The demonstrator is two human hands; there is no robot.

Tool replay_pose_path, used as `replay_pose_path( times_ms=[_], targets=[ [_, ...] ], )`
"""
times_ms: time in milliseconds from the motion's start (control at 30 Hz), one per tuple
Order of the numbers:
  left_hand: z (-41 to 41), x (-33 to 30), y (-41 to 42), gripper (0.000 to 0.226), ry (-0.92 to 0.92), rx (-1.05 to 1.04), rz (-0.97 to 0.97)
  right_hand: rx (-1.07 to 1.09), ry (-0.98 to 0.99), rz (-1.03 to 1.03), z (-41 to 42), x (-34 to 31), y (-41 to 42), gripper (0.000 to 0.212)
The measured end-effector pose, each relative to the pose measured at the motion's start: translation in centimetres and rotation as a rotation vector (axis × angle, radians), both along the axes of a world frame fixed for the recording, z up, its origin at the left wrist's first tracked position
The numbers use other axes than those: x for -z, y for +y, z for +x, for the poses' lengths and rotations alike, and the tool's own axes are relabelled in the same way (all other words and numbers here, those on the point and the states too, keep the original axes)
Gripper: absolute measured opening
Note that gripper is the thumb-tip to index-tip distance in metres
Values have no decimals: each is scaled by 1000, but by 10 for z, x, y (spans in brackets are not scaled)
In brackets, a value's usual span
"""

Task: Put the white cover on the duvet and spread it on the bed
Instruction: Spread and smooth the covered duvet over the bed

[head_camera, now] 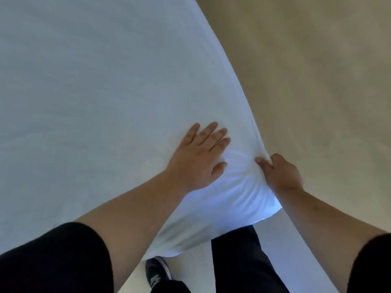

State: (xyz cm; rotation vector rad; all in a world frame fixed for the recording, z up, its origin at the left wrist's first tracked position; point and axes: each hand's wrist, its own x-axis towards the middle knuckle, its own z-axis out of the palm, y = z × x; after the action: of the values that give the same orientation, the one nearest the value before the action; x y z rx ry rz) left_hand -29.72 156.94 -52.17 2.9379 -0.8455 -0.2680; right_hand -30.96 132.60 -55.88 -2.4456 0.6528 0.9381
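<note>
Pressed flat with spread fingers of left hand, pinched corner of cover beside right hand; covered already, probably only smoothing left

Matt white cloth cover, finely creased; beige matt floor.

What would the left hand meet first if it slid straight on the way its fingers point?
Only more of the white cover, then its right edge. The left hand lies flat, fingers pointing up and right; past that edge shows only the beige floor, lower down.
</note>
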Motion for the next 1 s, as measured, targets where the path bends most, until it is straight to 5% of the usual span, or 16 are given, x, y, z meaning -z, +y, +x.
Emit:
replay_pose_path(
  times_ms=[133,233,367,467,567,667,833,933,1000],
  targets=[
    [-63,-2,60,62,-51,-70,-26,173,-279,-129,-10,-6,48,44],
    [-115,-8,118,60,-135,-160,-98,217,-732,-74,-35,-47,107,54],
    [-189,-24,244,61,-295,-422,-55,-409,-1064,215,-94,-85,290,61],
    [-248,-32,349,76,-301,-648,111,-967,-821,345,-155,-91,411,65],
    [-286,-21,396,101,-91,-851,155,-1259,-681,203,-168,-48,416,67],
    [-291,16,348,116,-7,-768,159,-1009,-768,-46,-153,-3,311,75],
    [-271,45,222,124,-61,-618,142,-414,-256,-463,-173,2,157,93],
    [-273,40,205,98,-109,-589,-17,-306,-357,-303,-209,10,171,85],
    [-300,42,212,63,-230,-456,-258,25,-364,-42,-233,19,199,72]
  ],
)
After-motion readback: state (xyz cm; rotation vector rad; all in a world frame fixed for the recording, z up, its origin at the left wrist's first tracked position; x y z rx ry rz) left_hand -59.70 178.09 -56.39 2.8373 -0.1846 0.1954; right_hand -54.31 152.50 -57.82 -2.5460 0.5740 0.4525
